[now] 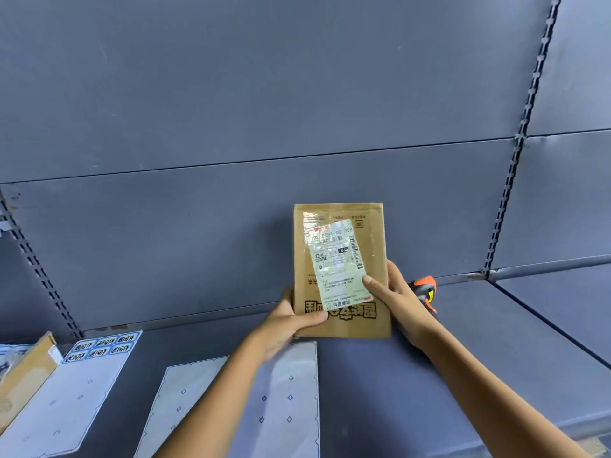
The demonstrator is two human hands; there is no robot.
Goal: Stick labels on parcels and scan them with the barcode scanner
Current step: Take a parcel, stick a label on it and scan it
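Nearest, two bare forearms reach forward over a grey shelf [429,391]. Under the left arm lies a backing sheet [287,401], pale, with small diamond marks and no stickers that I can make out. Left of it lies a second sheet [66,404], which has six blue-edged labels [101,348] in two rows at its far end. At the left edge, a cardboard box [26,375] rests partly over that second sheet; only its corner shows.

Farther on, both hands hold a flat brown parcel [373,285] upright, clear of the shelf, its printed face toward the person. The left hand [287,322] grips the lower left corner, thumb across the front near the black printing, the other fingers hidden behind. The right hand [396,302] clasps the right edge, with the thumb tip pressed on the lower right of a white shipping label [337,259]. That label sits skewed on the parcel's front under glossy tape, its barcode running along the right side. The print on the parcel reads upside down.

Just behind the right hand, an orange and black scanner [425,290] lies on the shelf, mostly hidden by the hand and wrist.

Behind everything stands a grey back panel [231,110], with slotted uprights [529,104] to either side.
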